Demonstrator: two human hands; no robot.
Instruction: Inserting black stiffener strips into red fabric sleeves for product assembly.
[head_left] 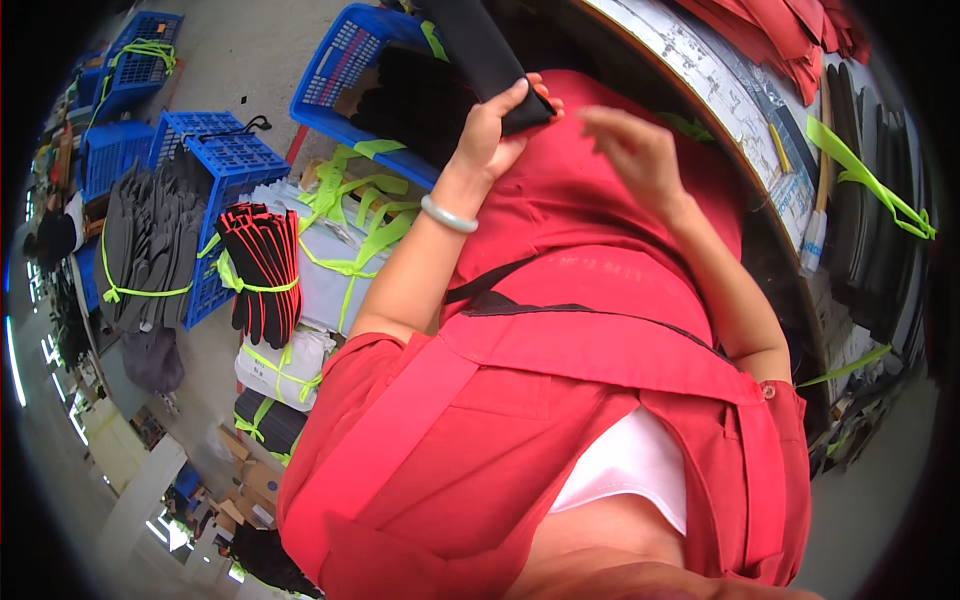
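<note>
My left hand [495,130], with a pale bangle on its wrist, is closed around the lower end of a long, flat black strip [480,55]. The strip slants up to the top edge of the view, and its far end is out of sight. My right hand [635,155] hovers to the right over my red apron [600,220], apart from the strip. Its fingers are stretched out, slightly blurred, and hold nothing. Just left of the strip stands a blue plastic crate [335,75] with dark pieces inside.
On my left are bundles tied with lime-green strips: grey pieces [150,240], black pieces with red edges [262,270] and pale packs [335,270]. Another blue crate [240,165] stands there. On my right, a worn table [690,85] carries red cloth [770,40] and dark strips [870,200].
</note>
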